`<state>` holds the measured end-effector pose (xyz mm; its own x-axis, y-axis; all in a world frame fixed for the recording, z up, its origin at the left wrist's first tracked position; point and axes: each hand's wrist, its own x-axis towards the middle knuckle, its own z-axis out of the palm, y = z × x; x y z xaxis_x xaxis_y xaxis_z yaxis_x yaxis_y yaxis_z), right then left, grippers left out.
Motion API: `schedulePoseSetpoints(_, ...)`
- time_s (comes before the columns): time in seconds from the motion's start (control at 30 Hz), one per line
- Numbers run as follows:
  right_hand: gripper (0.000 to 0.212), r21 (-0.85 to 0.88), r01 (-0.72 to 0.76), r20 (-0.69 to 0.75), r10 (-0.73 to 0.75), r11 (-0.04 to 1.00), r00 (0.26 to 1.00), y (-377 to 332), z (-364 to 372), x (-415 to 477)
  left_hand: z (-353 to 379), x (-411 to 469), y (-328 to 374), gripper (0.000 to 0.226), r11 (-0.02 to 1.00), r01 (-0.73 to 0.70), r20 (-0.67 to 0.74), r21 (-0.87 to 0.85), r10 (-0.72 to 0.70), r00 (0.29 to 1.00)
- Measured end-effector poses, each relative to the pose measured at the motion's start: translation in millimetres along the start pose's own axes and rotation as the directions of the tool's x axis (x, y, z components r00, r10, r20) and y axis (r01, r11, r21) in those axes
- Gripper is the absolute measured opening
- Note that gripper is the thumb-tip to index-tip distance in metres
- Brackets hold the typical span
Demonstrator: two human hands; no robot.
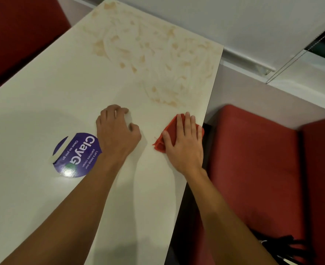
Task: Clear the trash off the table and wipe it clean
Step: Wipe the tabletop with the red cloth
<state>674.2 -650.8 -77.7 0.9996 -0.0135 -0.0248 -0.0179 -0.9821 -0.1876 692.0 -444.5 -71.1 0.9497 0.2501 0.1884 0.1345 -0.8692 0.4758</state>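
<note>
**Soft indoor light, slight blur at the right**

You see the pale table (pixel 43 115) evenly and softly lit. Faint shadows lie beside your left arm (pixel 77 207). Glare spots the purple sticker (pixel 75 150) at its near edge. The red seat (pixel 253 150) looks smeared, and the straight edges bow.

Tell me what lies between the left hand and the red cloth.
Only bare white table lies between the left hand and the red cloth, as the head view shows.
</note>
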Motion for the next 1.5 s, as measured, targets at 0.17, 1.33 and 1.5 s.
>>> schedulePoseSetpoints(0.17,0.084,-0.019,0.010,-0.006,-0.010,1.000,1.000,26.9,-3.4,92.2,13.1,14.7,7.1,0.047,1.000,0.005,-0.093,-0.022,-0.007,0.996)
schedulePoseSetpoints(1.33,0.069,-0.049,0.309,0.063,-0.306,0.950,0.950,4.7,-13.6,104.8,16.4,15.5,8.5,0.058,0.995,0.014,-0.021,0.101,-0.012,1.000)
schedulePoseSetpoints(1.5,0.066,-0.036,0.224,0.033,-0.223,0.974,0.974,53.0,-16.8,92.2,15.7,16.2,9.5,0.058,0.994,0.025,-0.019,0.104,-0.024,1.000)
